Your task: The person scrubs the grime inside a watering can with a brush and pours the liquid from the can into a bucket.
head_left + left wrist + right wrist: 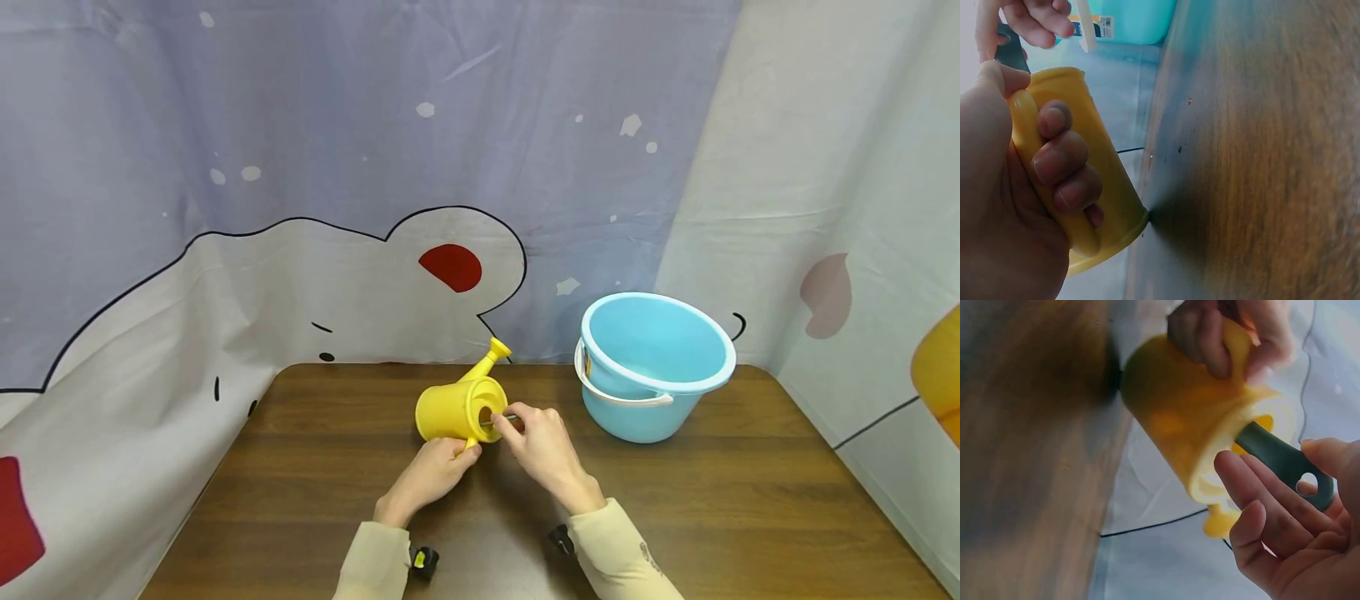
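A yellow watering can point(444, 412) is tipped so that its round opening faces the right hand, its spout pointing up and back. My left hand point(433, 472) grips the can's handle point(1025, 115), fingers curled round it. My right hand point(547, 450) pinches a flat dark green handle point(1280, 457) with a hole near its end, between thumb and fingers. The far end of this tool goes into the can's opening and is hidden there. In the right wrist view, the lower rim of the can's base appears to meet the table.
A light blue bucket point(643, 421) with a white carrying handle point(626, 402) stands to the right at the back of the brown wooden table point(315, 467). Several small dark specks point(1180, 149) lie on the tabletop. A printed curtain point(337, 150) hangs behind.
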Demonstrator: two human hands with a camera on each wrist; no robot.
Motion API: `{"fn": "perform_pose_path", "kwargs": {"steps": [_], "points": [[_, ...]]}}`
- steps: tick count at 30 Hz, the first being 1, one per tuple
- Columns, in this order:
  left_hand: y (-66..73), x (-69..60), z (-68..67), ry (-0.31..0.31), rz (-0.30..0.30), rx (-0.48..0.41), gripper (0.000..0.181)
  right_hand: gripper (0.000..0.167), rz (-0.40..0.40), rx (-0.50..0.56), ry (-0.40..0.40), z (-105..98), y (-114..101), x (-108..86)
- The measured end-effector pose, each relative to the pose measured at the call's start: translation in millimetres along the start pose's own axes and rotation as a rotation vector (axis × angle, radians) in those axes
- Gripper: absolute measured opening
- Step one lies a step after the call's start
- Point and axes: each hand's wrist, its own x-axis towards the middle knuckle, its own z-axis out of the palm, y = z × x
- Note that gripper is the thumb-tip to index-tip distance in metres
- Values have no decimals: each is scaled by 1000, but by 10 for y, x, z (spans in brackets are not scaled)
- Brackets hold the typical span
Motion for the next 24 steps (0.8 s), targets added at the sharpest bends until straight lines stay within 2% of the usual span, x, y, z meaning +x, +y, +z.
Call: {"fn": "perform_pose_path", "kwargs": {"steps": [6,12,17,24], "points": [[-1,0,3,12,13,3,44,17,33,25,9,-141,-19,34],[-4,9,3,-1,-1,-9,44,17,95,53,30,-248,-50,48],[-8,10,8,-9,-14,-10,43,16,81,65,30,-210,-27,47],[2,0,0,-6,-17,-13,45,16,53,76,33,-26,30,13]]}}
